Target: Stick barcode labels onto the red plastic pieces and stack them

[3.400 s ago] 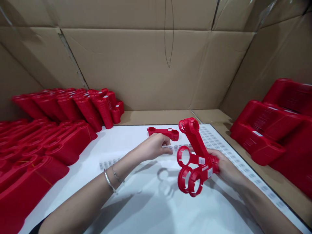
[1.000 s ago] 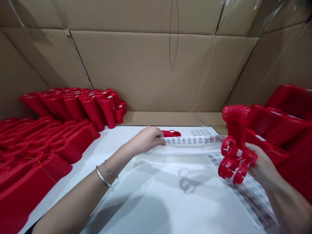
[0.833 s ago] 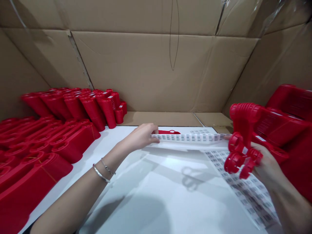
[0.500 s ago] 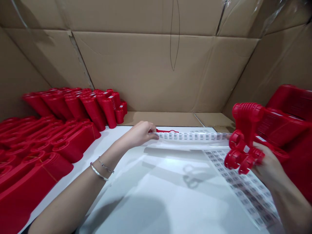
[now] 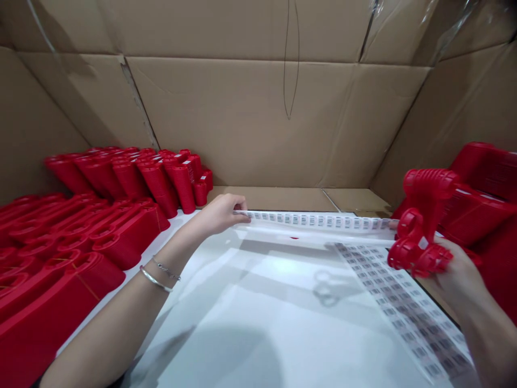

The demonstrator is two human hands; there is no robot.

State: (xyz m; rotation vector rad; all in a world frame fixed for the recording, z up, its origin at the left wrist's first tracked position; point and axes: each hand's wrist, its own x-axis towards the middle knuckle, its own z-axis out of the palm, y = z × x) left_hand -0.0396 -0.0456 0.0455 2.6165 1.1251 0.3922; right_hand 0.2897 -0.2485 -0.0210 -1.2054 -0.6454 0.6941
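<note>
Head view: left hand (image 5: 224, 213) pinched on left end of label strip (image 5: 311, 220), strip stretched across 12 o'clock of table (image 5: 250, 350). Right hand (image 5: 456, 269), 3 o'clock, clamped around red parts (image 5: 428, 196), finger at strip's right end.

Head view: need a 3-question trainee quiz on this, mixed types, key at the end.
1. True or false: the left hand touches nothing.
2. Multiple choice: what is in the grip of the right hand?
A) scissors
B) red parts
C) a tape roll
3. Fill in: the back wall is made of ____.

Key:
1. False; it pinches the label strip near one end.
2. B
3. cardboard
</note>
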